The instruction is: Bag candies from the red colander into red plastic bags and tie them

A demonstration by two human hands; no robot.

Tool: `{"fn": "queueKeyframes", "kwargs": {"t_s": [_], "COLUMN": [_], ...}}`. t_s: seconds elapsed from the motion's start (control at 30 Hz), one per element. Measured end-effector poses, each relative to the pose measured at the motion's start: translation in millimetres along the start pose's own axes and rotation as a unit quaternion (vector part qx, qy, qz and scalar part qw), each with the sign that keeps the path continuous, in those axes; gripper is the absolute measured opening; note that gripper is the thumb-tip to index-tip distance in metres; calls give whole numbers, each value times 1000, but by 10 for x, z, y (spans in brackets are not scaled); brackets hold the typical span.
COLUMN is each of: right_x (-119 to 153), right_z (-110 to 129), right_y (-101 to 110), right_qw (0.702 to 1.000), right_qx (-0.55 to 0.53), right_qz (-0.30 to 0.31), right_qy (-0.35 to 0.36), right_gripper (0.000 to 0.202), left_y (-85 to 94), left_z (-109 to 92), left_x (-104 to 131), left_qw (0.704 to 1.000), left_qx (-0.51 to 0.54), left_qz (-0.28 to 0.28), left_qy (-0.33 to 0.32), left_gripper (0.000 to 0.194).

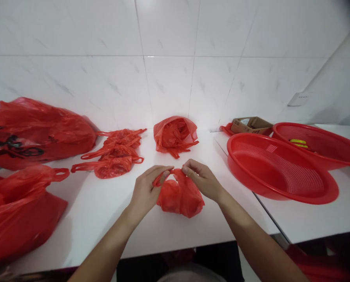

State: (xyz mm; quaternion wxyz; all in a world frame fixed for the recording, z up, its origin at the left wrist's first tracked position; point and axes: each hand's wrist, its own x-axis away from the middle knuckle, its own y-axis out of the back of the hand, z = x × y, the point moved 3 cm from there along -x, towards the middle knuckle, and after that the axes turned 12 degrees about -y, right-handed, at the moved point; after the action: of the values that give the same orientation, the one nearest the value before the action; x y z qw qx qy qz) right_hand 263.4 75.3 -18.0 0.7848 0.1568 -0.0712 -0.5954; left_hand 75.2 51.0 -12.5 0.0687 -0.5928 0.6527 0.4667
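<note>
A small red plastic bag with rounded contents sits on the white table in front of me. My left hand pinches one of its handles on the left side. On the other side, my right hand pinches the bag's top between thumb and fingers. Both hands are close together above the bag. What the bag holds is hidden by the red film. Just behind my hands lies a crumpled bunch of red plastic bags.
Several small filled red bags lie in a row to the left. Larger red bags stand farther left. On the right are a red colander, a second colander holding something yellow, and a cardboard box. A tiled wall closes the back.
</note>
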Motion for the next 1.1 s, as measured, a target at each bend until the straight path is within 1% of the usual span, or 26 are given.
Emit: {"fn": "queueKeyframes", "kwargs": {"t_s": [0.03,0.1,0.2,0.27,0.3,0.37,0.4,0.47,0.5,0.53,0.6,0.67,0.7,0.77,0.87,0.93,1.03,1.1], "right_x": [35,100,168,200,216,253,275,321,343,365,403,428,435,436,411,381,330,298], "right_z": [-62,-253,-639,-845,-904,-917,-883,-785,-744,-720,-739,-823,-874,-963,-1039,-1061,-1092,-1119], "right_y": [49,158,286,295,272,178,107,-77,-182,-287,-464,-556,-566,-532,-425,-345,-228,-173], "right_qw": [999,995,988,983,980,975,973,975,978,981,983,982,982,984,989,989,982,979], "right_qx": [27,45,23,15,12,2,-3,-2,8,24,73,115,126,128,107,99,100,101], "right_qz": [-34,-80,-107,-116,-125,-153,-167,-168,-155,-136,-101,-95,-100,-112,-101,-109,-153,-166], "right_qy": [-6,-33,-104,-144,-157,-161,-156,-142,-137,-134,-131,-115,-99,-59,-19,-19,-44,-58], "right_gripper": [34,34,36,39,39,38,36,31,30,32,41,44,42,36,31,27,21,20], "left_y": [35,115,153,105,70,-5,-43,-127,-175,-230,-345,-438,-467,-487,-479,-451,-377,-335], "left_z": [68,227,411,439,426,380,358,335,337,351,403,469,498,537,566,587,625,638], "left_x": [87,308,688,889,956,1012,1003,926,870,813,722,688,693,732,831,899,979,1006], "left_qw": [1000,996,982,972,968,960,959,966,974,983,995,997,997,994,988,981,967,960], "left_qx": [4,2,7,26,40,58,58,53,45,33,7,-21,-33,-57,-95,-122,-163,-178], "left_qz": [0,-26,-57,-73,-91,-138,-158,-170,-159,-134,-65,-7,7,8,19,29,36,45], "left_qy": [24,81,179,222,233,235,227,185,154,125,82,72,76,90,120,145,190,213], "left_gripper": [25,25,33,37,36,31,28,27,28,29,30,28,28,30,32,32,32,31]}}
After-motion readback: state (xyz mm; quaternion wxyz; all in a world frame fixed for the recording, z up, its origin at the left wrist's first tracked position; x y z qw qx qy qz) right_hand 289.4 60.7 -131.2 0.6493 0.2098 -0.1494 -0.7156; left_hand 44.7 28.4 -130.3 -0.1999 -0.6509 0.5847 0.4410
